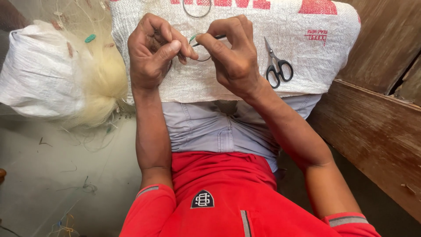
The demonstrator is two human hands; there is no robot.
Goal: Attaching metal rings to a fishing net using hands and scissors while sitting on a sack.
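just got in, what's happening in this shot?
A seated person works over a white woven sack on their lap. The right hand pinches a thin dark needle-like tool; the left hand grips fine thread beside a small wire ring. Scissors lie on the sack by the right hand. A bundle of pale netting sits beside the left hand.

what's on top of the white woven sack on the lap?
On the white woven sack: black-handled scissors, a thin wire ring, and both hands, left hand and right hand, pinching a small dark tool. The hands hide the sack beneath them.
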